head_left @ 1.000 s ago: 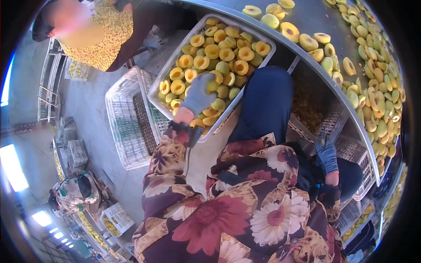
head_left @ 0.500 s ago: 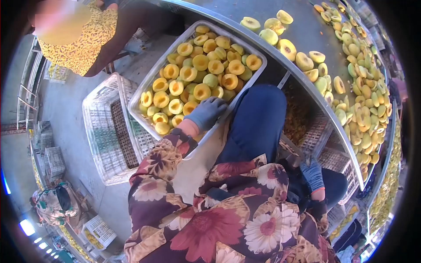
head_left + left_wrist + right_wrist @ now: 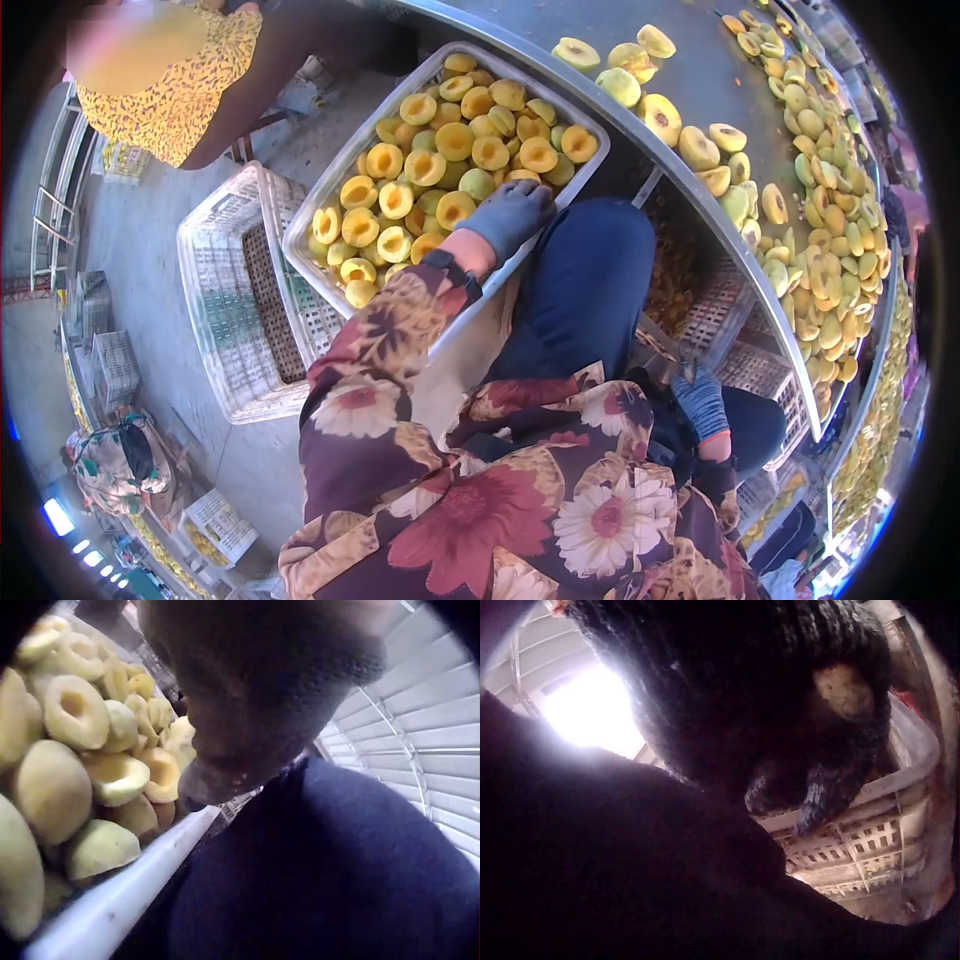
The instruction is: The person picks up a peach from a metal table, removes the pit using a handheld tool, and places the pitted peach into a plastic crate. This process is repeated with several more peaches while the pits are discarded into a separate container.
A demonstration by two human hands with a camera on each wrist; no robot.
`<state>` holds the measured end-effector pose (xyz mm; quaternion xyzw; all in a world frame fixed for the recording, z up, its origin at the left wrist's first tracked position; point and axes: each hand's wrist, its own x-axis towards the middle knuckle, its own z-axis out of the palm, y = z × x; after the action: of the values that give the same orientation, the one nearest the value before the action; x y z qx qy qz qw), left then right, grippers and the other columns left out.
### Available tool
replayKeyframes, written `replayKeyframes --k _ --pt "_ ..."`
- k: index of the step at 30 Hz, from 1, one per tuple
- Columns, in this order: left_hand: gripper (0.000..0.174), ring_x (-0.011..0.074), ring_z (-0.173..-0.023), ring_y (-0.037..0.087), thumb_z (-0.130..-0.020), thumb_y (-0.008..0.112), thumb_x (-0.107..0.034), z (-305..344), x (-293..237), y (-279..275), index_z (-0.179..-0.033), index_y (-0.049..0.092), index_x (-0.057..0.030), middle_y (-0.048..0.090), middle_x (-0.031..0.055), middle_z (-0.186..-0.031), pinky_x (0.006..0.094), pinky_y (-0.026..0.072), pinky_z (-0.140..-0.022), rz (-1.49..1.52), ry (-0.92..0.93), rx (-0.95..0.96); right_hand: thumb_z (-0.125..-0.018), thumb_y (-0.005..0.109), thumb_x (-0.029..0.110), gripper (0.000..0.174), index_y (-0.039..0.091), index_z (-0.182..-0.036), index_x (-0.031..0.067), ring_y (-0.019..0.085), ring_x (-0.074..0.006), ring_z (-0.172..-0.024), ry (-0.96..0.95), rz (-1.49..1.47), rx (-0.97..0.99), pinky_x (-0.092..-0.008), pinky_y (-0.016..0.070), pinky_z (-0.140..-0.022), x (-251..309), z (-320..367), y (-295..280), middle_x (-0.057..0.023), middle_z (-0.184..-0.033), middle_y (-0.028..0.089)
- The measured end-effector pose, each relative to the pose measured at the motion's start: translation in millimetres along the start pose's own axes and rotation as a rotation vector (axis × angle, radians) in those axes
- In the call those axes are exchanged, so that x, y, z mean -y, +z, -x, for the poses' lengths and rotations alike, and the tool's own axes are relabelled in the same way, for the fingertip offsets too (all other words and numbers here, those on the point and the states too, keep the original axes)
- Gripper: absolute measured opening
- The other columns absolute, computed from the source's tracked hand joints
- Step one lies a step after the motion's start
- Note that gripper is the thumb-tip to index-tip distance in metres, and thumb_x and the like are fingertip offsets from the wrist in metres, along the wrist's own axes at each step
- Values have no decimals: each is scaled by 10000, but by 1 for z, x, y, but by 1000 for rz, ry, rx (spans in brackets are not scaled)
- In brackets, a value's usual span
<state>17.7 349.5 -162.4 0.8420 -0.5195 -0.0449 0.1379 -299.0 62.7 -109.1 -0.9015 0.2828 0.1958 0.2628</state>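
Note:
My left hand (image 3: pixel 510 215) in a grey glove lies back up at the near right side of a white crate (image 3: pixel 330 180) full of halved yellow-green fruit (image 3: pixel 455 141). In the left wrist view, that hand's loosely bent fingers touch the crate's rim (image 3: pixel 142 885), beside fruit halves (image 3: pixel 76 712); the palm is hidden. My right hand (image 3: pixel 702 405), in a blue-grey knit glove, is low beside my right thigh, curled round a small metal tool (image 3: pixel 688 368). The right wrist view shows this glove (image 3: pixel 780 697) dark, above a slatted crate (image 3: pixel 862 840), with the tool not discernible.
Empty nested crates (image 3: pixel 215 300) stand on the floor at left. A metal table edge (image 3: pixel 735 235) curves past my knee (image 3: pixel 590 270), with halved fruit (image 3: pixel 830 250) on top and crates below. A person in yellow patterned clothes (image 3: pixel 175 90) sits upper left.
My left hand has moved off the fruit in the crate's middle to its near right rim. My right hand still holds the tool. The view has shifted.

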Motion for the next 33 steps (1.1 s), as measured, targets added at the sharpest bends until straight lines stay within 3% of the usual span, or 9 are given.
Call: replayKeyframes --k 2,3,6,10,15,21,27,30,33 --pt "301 312 -1147 474 -825 505 -103 -13 3 9 -1117 574 -88 521 105 -1132 397 415 -949 20 -75 195 -822 627 245 385 564 -1115 3 581 -439 -935 -163 13 -133 -441 489 -775 -1 5 1 -278 -987 606" --pt "359 312 -1139 485 -781 577 -90 -9 11 12 -1140 568 -83 524 116 -1168 390 424 -942 87 5 115 -821 627 244 386 561 -1116 5 581 -440 -929 -119 12 -128 -440 490 -771 -5 6 0 -277 -988 605" --pt "463 313 -1119 499 -722 650 -71 7 30 0 -1175 557 -76 527 122 -1197 386 437 -928 209 -30 -82 -818 626 237 382 555 -1114 7 583 -442 -912 -11 -34 -96 -438 491 -762 -16 13 2 -272 -990 604" --pt "541 317 -1084 517 -679 699 -88 13 30 -12 -1201 556 -102 541 115 -1195 388 448 -905 122 -146 41 -818 623 222 364 560 -1103 5 586 -440 -893 -59 -81 -84 -439 492 -749 -21 11 5 -267 -966 608" --pt "317 340 -959 533 -725 622 -79 5 12 6 -1038 570 -79 536 147 -1005 415 464 -813 7 -178 62 -819 621 212 361 559 -1106 2 591 -435 -889 -112 -42 -101 -437 494 -741 -17 8 5 -270 -930 612" --pt "242 342 -942 535 -770 570 -112 -4 0 10 -1008 549 -77 518 156 -991 429 472 -784 -40 -233 92 -812 635 217 379 553 -1107 -5 592 -435 -907 -40 -58 -108 -442 493 -748 -15 5 10 -278 -942 614" --pt "308 311 -974 536 -763 573 -85 -10 5 -5 -1070 589 -95 530 117 -1036 412 465 -802 -26 -120 121 -807 643 240 398 555 -1111 0 594 -429 -930 -10 -74 -75 -442 498 -767 -16 4 5 -280 -961 615" --pt "344 275 -1015 531 -747 571 -64 -24 16 -9 -1085 612 -113 554 70 -1111 389 439 -857 -37 123 7 -803 642 240 399 556 -1111 2 594 -425 -931 13 -44 -59 -440 500 -771 -14 4 7 -274 -956 619" --pt "290 242 -1045 524 -748 553 -75 -42 28 -2 -1019 646 -122 604 25 -1092 369 399 -912 -107 177 106 -796 641 237 388 564 -1095 2 596 -422 -930 -51 -6 -65 -438 499 -771 -17 0 14 -269 -943 623"
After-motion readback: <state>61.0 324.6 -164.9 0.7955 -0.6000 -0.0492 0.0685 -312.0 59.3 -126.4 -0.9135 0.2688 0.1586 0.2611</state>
